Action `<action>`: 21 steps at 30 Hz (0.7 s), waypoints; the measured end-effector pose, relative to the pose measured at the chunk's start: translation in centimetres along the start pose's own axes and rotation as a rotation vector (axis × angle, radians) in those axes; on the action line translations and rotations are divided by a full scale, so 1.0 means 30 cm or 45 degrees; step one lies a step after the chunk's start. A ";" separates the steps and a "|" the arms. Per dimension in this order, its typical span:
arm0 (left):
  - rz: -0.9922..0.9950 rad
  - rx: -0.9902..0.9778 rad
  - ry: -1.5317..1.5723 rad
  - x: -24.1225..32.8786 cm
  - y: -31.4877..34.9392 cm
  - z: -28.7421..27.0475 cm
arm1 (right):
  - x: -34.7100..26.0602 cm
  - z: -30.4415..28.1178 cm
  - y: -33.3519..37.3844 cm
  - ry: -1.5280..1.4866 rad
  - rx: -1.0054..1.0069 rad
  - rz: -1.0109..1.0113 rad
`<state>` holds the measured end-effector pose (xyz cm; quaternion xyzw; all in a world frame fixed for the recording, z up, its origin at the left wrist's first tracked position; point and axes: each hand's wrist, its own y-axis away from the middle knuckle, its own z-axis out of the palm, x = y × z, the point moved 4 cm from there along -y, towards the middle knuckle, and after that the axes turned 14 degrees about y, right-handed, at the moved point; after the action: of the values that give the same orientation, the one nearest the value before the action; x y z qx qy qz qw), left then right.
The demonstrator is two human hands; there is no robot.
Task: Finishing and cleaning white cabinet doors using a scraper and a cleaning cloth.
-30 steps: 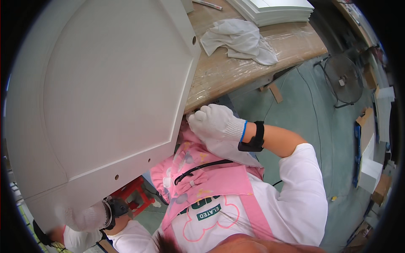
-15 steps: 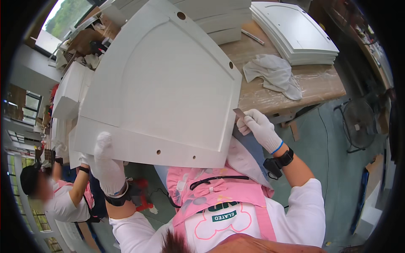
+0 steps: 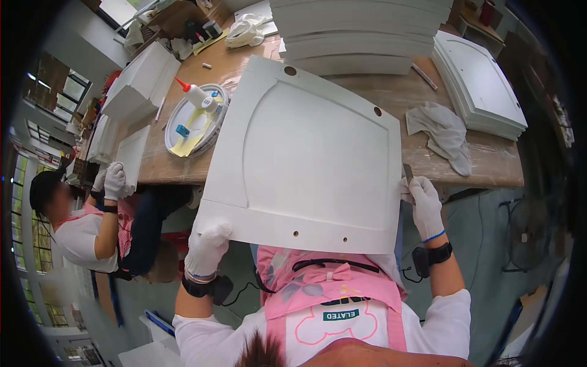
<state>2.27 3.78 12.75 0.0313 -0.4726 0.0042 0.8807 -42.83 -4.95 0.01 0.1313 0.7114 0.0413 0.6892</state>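
A large white panel (image 3: 318, 159) with a curved groove and several round holes tilts in front of me, its far end over the table. My gloved left hand (image 3: 208, 249) is closed on its near left corner; the fingers underneath are hidden. Beside the panel's right edge, my gloved right hand (image 3: 426, 205) pinches a small flat grey-brown piece (image 3: 408, 173), like a scraper blade or a strip of sandpaper; I cannot tell which. Whether that piece touches the edge is unclear.
The wrapped table (image 3: 367, 92) carries a tall panel stack (image 3: 361, 37), another panel stack (image 3: 480, 85) and a crumpled white cloth (image 3: 440, 134). Left of my panel lies a round white lid (image 3: 169, 125) with a red-tipped glue bottle (image 3: 194, 95). A co-worker (image 3: 92, 238) sits at left.
The panel has moved away from my face and looks smaller, bringing the lid and bottle into view. My left hand has moved right with its corner. My right hand still holds the flat piece.
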 end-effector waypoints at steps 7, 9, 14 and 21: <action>-0.271 -0.030 0.207 -0.149 0.050 -0.157 | 0.009 -0.028 -0.019 0.063 0.002 0.039; -0.322 -0.020 0.252 -0.194 0.066 -0.190 | 0.014 -0.040 -0.019 0.050 0.003 0.052; -0.509 -0.040 0.306 -0.309 0.094 -0.277 | 0.005 -0.040 -0.024 0.239 0.044 0.117; -0.614 -0.057 0.329 -0.393 0.063 -0.313 | -0.006 -0.047 -0.054 0.388 0.097 0.096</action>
<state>3.49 6.48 -2.13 0.1226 -0.3353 -0.2121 0.9097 -44.44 -6.39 -0.14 0.1761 0.8033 0.0597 0.5658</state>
